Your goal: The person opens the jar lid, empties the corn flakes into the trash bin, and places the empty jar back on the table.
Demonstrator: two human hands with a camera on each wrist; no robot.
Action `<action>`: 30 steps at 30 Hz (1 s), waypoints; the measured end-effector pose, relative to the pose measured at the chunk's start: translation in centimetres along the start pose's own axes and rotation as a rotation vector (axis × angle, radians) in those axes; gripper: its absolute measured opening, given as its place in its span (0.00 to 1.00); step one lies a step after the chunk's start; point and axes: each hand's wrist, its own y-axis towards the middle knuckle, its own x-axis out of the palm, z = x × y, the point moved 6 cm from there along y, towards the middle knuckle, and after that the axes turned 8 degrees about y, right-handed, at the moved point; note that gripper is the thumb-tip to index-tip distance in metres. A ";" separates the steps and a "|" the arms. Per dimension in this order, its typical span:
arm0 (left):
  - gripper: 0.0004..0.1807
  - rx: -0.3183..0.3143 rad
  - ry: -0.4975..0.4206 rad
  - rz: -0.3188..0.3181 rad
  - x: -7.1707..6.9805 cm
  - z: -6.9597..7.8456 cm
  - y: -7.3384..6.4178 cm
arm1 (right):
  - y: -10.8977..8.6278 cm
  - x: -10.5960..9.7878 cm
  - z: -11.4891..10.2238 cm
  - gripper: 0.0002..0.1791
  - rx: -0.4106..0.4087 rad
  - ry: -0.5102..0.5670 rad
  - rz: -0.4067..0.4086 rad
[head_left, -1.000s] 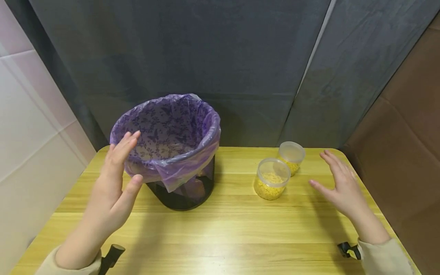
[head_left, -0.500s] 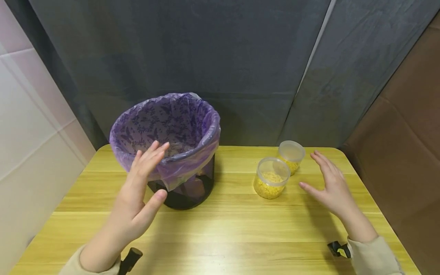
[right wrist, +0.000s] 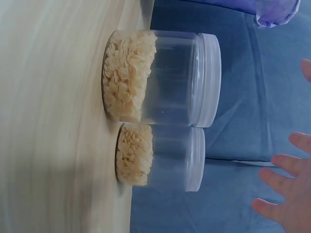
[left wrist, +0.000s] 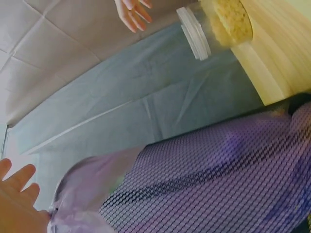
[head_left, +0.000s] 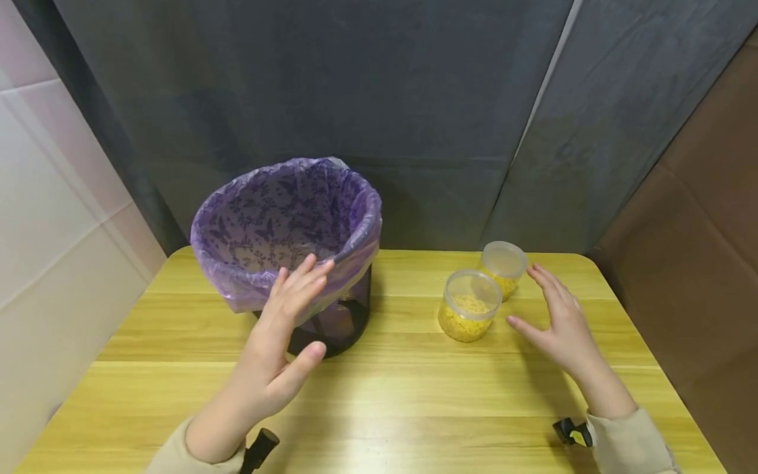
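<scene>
Fingers (head_left: 296, 297) wide, empty: left hand (head_left: 268, 363) before bin (head_left: 355, 316), right hand (head_left: 565, 337) beside jars (head_left: 464, 326); low, level grip seems safest.

In the head view, the left hand (head_left: 275, 359) hides part of the front of the bin (head_left: 352, 319) and its purple bag (head_left: 278, 217). The front jar (head_left: 466, 319) covers the lower left of the rear jar (head_left: 505, 258). Both sleeves (head_left: 628, 442) run off the bottom edge. In the left wrist view, the top edge cuts off one jar (left wrist: 216, 26) and the right hand (head_left: 559, 329).
</scene>
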 end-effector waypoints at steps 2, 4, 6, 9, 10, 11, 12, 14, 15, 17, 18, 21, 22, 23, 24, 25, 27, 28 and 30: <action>0.31 0.010 -0.011 -0.003 0.4 0.1 -0.1 | -0.1 0.2 0.1 0.46 0.013 0.008 0.002; 0.31 0.020 -0.023 -0.002 0.8 0.2 -0.2 | -0.2 0.4 0.1 0.46 0.024 0.015 0.004; 0.30 0.025 -0.036 -0.004 1.2 0.2 -0.3 | -0.3 0.6 0.2 0.46 0.037 0.025 0.003; 0.30 0.022 -0.056 -0.013 1.9 0.2 -0.5 | -0.4 1.0 0.4 0.47 0.060 0.039 0.003; 0.30 0.018 -0.063 -0.020 2.1 0.1 -0.6 | -0.4 1.1 0.5 0.47 0.068 0.044 0.001; 0.30 0.012 -0.068 -0.026 2.4 0.0 -0.7 | -0.4 1.3 0.5 0.47 0.074 0.047 0.001; 0.30 0.003 -0.074 -0.034 2.6 -0.1 -0.9 | -0.4 1.4 0.6 0.47 0.080 0.050 0.001; 0.31 -0.011 -0.084 -0.041 3.0 -0.4 -1.1 | -0.4 1.6 0.7 0.47 0.091 0.059 0.000; 0.31 -0.015 -0.092 -0.043 3.2 -0.5 -1.2 | -0.3 1.8 0.8 0.47 0.096 0.060 -0.002; 0.31 -0.022 -0.107 -0.043 3.7 -0.8 -1.4 | -0.3 2.1 0.8 0.47 0.108 0.066 -0.007; 0.31 -0.029 -0.114 -0.044 3.9 -1.0 -1.5 | -0.3 2.3 0.9 0.47 0.117 0.072 -0.009; 0.32 -0.051 -0.141 -0.053 4.5 -1.4 -1.8 | -0.1 2.8 1.0 0.47 0.145 0.084 -0.018; 0.32 -0.062 -0.145 -0.059 4.8 -1.5 -1.9 | 0.0 3.0 1.0 0.47 0.153 0.088 -0.020; 0.32 -0.075 -0.151 -0.066 5.0 -1.7 -2.0 | 0.0 3.2 1.1 0.47 0.162 0.093 -0.022; 0.32 -0.085 -0.156 -0.072 5.2 -1.8 -2.1 | 0.1 3.3 1.2 0.47 0.166 0.095 -0.022; 0.32 -0.093 -0.160 -0.075 5.4 -1.9 -2.2 | 0.1 3.5 1.2 0.47 0.174 0.096 -0.025; 0.32 -0.106 -0.166 -0.077 5.7 -2.2 -2.3 | 0.2 3.8 1.4 0.47 0.182 0.099 -0.027; 0.32 -0.113 -0.170 -0.074 5.9 -2.4 -2.4 | 0.3 3.9 1.5 0.48 0.186 0.101 -0.029; 0.32 -0.126 -0.179 -0.071 6.3 -2.7 -2.5 | 0.4 4.2 1.6 0.48 0.195 0.106 -0.032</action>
